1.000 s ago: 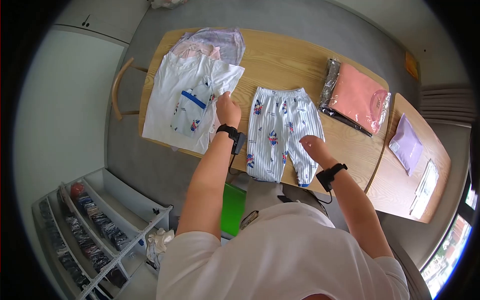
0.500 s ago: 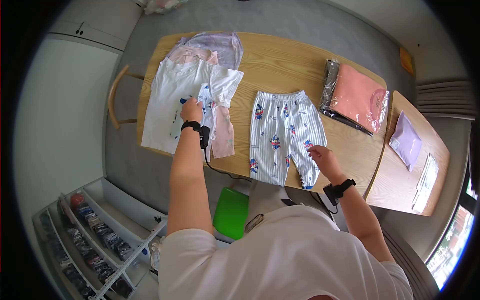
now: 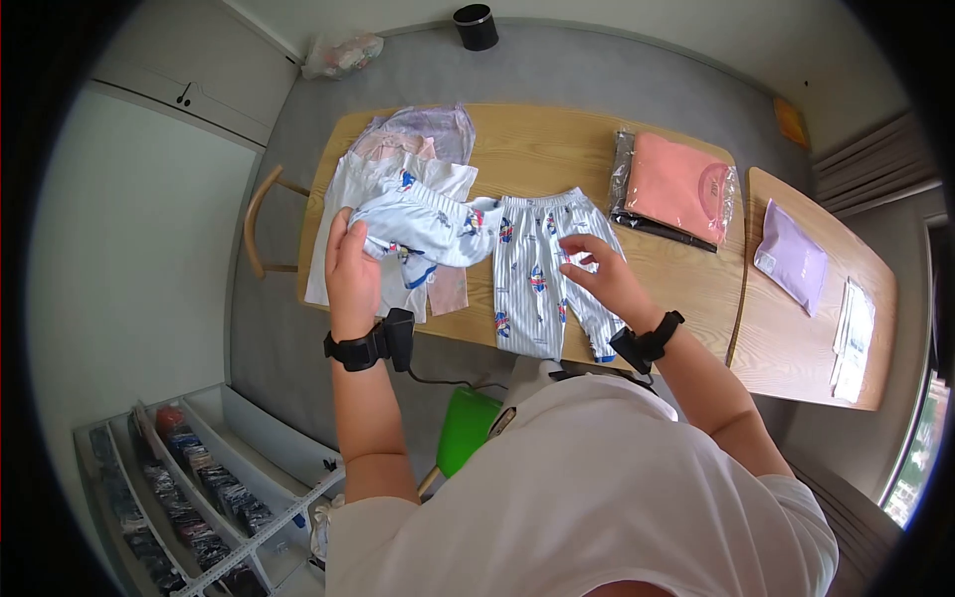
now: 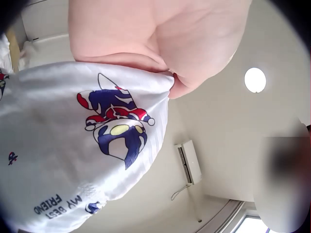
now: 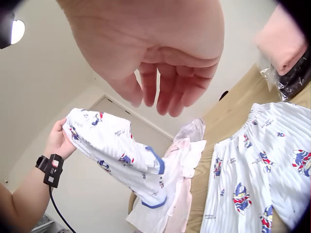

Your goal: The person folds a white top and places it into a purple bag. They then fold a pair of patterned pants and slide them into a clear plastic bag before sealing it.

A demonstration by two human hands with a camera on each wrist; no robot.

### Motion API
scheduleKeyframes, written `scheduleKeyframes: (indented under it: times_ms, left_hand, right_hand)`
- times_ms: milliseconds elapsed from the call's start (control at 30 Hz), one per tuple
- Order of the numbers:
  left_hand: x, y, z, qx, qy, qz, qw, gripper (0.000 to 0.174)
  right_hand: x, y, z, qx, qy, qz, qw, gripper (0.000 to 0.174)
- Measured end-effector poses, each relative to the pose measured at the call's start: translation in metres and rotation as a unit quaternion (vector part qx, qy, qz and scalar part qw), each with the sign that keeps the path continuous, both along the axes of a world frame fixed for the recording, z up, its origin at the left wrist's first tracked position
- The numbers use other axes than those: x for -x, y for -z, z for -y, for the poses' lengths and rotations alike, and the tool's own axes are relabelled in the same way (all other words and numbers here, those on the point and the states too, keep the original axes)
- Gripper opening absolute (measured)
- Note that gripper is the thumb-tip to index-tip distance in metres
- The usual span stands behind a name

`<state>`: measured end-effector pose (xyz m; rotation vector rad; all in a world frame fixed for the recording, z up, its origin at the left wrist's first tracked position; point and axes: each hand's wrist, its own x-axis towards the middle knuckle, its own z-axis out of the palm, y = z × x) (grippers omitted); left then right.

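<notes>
My left hand (image 3: pixel 353 279) grips one end of a white printed pajama garment (image 3: pixel 428 224) with blue-trimmed ends. The garment hangs raised in front of a white T-shirt (image 3: pixel 323 239). In the left wrist view its cloth (image 4: pixel 63 145), with a cartoon figure and lettering, is bunched under the hand. On the table to the right lie striped pajama pants (image 3: pixel 527 298) with the same kind of print, spread flat, waistband at the far end. Over these pants hovers my right hand (image 3: pixel 602 274), its fingers loosely bent and holding nothing; the right wrist view also shows this palm (image 5: pixel 150 34) empty.
A pink garment (image 3: pixel 398 146) and a lilac one (image 3: pixel 448 129) lie beneath the T-shirt. Bagged folded clothing, coral on top (image 3: pixel 676 184), is at the table's right. A second table (image 3: pixel 776 348) carries a lilac packet (image 3: pixel 793 254). A wooden chair (image 3: pixel 261 224) stands left.
My left hand has reached left to the folded pajama garment, taken hold of it and lifted it off the T-shirt, and it has come partly unfolded. My right hand stays over the pants.
</notes>
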<state>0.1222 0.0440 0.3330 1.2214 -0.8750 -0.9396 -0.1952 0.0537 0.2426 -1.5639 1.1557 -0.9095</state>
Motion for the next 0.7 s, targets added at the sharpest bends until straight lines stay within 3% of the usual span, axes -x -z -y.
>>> scheduleKeyframes:
  times_ms: [33,67,100,133,200,233,333,467,500,533,567,600,633,700]
  left_hand:
    - [0.013,-0.015,-0.007,0.041,0.071,-0.064,0.995,0.041]
    - [0.025,-0.028,-0.014,0.081,0.141,-0.126,0.979,0.044]
    - [0.037,-0.037,-0.020,0.095,0.162,-0.142,0.972,0.049]
    - [0.048,-0.042,-0.025,0.097,0.167,-0.144,0.971,0.049]
    - [0.064,-0.047,-0.034,0.107,0.215,-0.176,0.955,0.049]
    - [0.069,-0.045,-0.036,0.108,0.217,-0.178,0.954,0.049]
    - [0.076,-0.030,-0.042,0.075,0.237,-0.188,0.950,0.050]
    - [0.079,-0.008,-0.049,0.033,0.259,-0.202,0.944,0.051]
    - [0.085,-0.003,-0.048,0.017,0.281,-0.178,0.943,0.048]
    - [0.090,-0.001,-0.049,0.000,0.303,-0.154,0.940,0.047]
    - [0.099,0.002,-0.058,-0.048,0.291,-0.160,0.942,0.061]
    - [0.111,-0.004,-0.064,-0.050,0.291,-0.163,0.942,0.061]
    - [0.120,-0.008,-0.068,-0.058,0.303,-0.113,0.945,0.065]
    - [0.116,-0.009,-0.075,-0.094,0.370,0.006,0.924,0.068]
  right_hand:
    - [-0.003,-0.009,-0.001,0.005,0.005,-0.002,1.000,0.031]
    - [-0.006,-0.018,-0.001,0.016,0.015,0.068,0.997,0.034]
    - [-0.005,-0.026,-0.003,0.027,0.024,0.138,0.990,0.038]
    - [0.000,-0.038,-0.006,0.031,0.029,0.136,0.990,0.038]
    - [0.011,-0.058,-0.011,-0.067,-0.090,0.222,0.969,0.033]
    - [0.022,-0.042,-0.011,-0.110,-0.114,0.198,0.967,0.021]
    - [0.043,-0.052,-0.023,-0.111,-0.079,0.294,0.946,0.009]
    - [0.067,-0.070,-0.032,-0.117,0.006,0.335,0.935,0.019]
    - [0.072,-0.076,-0.033,-0.097,-0.021,0.323,0.941,0.033]
    - [0.073,-0.082,-0.038,-0.098,-0.021,0.321,0.942,0.033]
    - [0.075,-0.091,-0.045,-0.094,-0.021,0.273,0.957,0.037]
    - [0.076,-0.097,-0.050,-0.089,-0.022,0.225,0.970,0.041]
    - [0.079,-0.089,-0.052,-0.036,-0.028,0.144,0.989,0.041]
    - [0.089,-0.089,-0.059,-0.041,-0.078,0.096,0.991,0.039]
